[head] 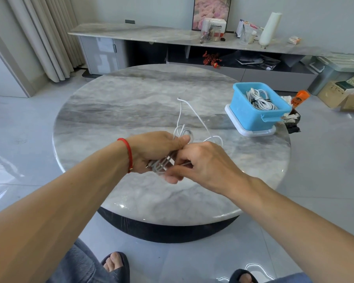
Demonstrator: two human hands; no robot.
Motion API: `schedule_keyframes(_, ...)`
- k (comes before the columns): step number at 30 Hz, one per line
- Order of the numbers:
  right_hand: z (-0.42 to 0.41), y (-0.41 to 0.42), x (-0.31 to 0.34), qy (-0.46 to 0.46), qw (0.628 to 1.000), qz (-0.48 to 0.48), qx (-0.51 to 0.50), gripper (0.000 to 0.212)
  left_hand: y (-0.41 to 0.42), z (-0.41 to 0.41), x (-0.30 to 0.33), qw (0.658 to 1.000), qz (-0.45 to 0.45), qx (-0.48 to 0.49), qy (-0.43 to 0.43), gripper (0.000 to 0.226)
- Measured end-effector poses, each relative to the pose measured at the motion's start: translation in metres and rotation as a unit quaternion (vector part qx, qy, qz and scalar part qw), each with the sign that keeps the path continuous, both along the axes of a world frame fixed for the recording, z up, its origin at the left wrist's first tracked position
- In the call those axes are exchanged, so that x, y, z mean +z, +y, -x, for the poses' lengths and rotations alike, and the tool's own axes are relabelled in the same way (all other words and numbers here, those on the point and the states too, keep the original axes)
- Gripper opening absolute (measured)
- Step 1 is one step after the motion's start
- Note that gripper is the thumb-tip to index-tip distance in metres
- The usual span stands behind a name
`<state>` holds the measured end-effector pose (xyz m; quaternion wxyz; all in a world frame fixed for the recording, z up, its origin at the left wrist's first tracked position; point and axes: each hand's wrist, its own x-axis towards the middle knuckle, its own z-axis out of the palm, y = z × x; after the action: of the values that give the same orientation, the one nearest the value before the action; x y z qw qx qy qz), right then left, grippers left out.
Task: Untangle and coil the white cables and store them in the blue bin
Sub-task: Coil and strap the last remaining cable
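Centre of the frame: the left hand point(157, 149), a red string bracelet point(129, 154) at its wrist, has its fingers curled round a bundle of loops of the white cable point(182, 132), holding it above the near half of the round marble table point(114, 111). The right hand point(200, 163) meets it from the right, fingers bent and pinching strands at the lower end of the same bundle; a small metal plug tip shows just below the left hand. From the bundle, loose strands rise toward the middle of the frame, one ending in a free tip over the table's centre, and another loop trails just right of the right hand. Right of centre, near the table's right edge, the blue bin point(251, 117) stands on a white lid point(241, 127); inside it lie coiled white cables point(260, 100) bound with dark ties. Beyond the bin, off the table, an orange-capped bottle point(299, 98) stands. Across the top of the frame runs a long marble sideboard point(131, 32) carrying a white roll point(270, 28) and small clutter. Slippered feet show at the bottom edge.
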<state>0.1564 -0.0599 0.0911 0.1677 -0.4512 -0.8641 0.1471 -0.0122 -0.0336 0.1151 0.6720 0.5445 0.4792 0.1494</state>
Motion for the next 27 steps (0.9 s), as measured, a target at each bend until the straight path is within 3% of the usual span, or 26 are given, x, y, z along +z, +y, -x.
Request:
schedule_keyframes(5,0.001,-0.001,0.008,-0.022,0.999,-0.024,-0.027,0.042,-0.001,-0.004,0.0,0.998,-0.042,-0.02,0.04,0.054)
schedule_keyframes(11,-0.036,0.021,0.006,0.042,0.998,0.031,-0.036,0.024,0.011,0.014,0.001,0.992,-0.082,-0.021,0.098,0.041)
schedule_keyframes(15,-0.042,0.026,0.0,0.113,0.992,0.035,-0.046,0.013,0.009,0.012,-0.004,0.988,-0.112,-0.056,0.095,0.042)
schedule_keyframes(19,-0.038,0.022,0.003,0.165,0.984,0.045,-0.055,0.018,0.006,0.007,-0.005,0.992,-0.092,-0.081,0.042,0.038)
schedule_keyframes(23,-0.04,0.02,0.01,0.154,0.985,0.032,-0.074,0.03,0.006,0.008,-0.007,0.989,-0.095,-0.111,0.015,0.036)
schedule_keyframes(27,-0.041,0.022,0.017,0.121,0.989,-0.05,-0.064,0.035,0.009,0.008,-0.005,0.984,-0.121,-0.132,0.001,0.031)
